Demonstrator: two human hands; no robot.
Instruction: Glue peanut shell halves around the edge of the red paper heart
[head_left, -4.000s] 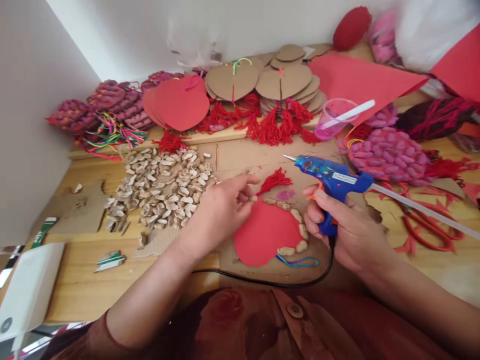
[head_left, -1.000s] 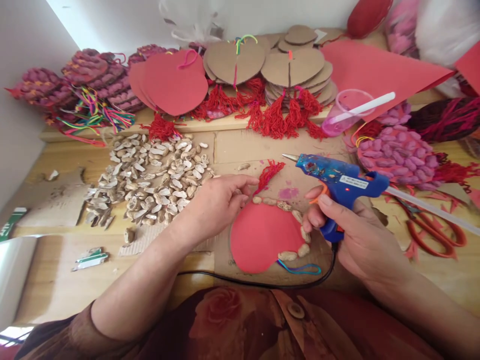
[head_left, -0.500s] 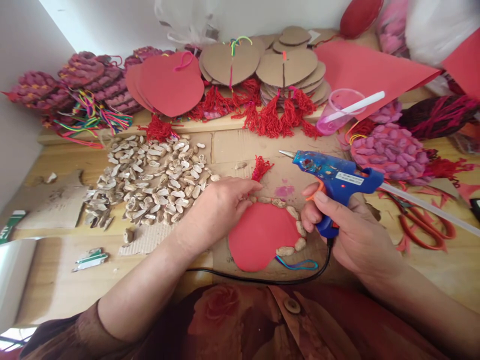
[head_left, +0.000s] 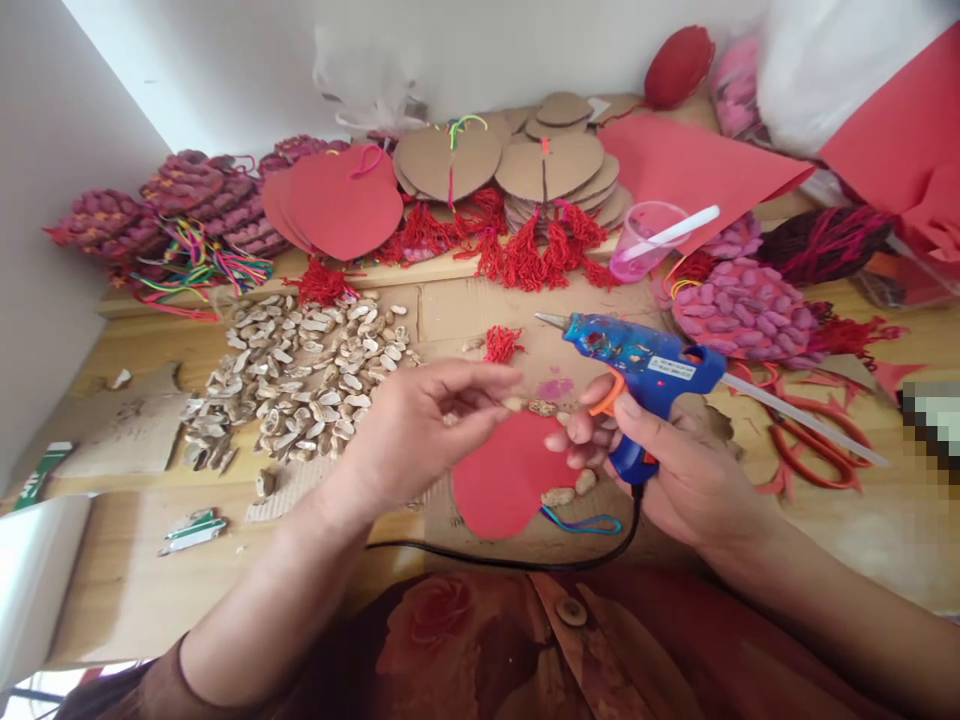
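Note:
A red heart-shaped foam piece (head_left: 504, 478) lies on cardboard in front of me, with peanut shells (head_left: 541, 408) glued along its upper right edge and a blue cord loop (head_left: 581, 522) at its bottom. My left hand (head_left: 420, 425) hovers over the heart's upper left edge, fingers pinched near a shell at the top. My right hand (head_left: 660, 460) grips a blue hot glue gun (head_left: 637, 365), nozzle pointing left above the heart; its lower fingers touch the shells on the right edge. A red tassel (head_left: 501, 343) lies just beyond the heart.
A heap of peanut shells (head_left: 300, 375) lies to the left. At the back stand red hearts (head_left: 341, 205), cardboard hearts (head_left: 517, 160) and red tassels (head_left: 525, 250). A pink cup (head_left: 645, 240), pink shell ornaments (head_left: 742, 310) and red scissors (head_left: 814, 445) are at right. The black cord (head_left: 510, 560) runs along the near edge.
My left hand has lifted from the heart's top edge and pinches near a shell. My right hand with the glue gun has shifted left, its fingers now on the shells.

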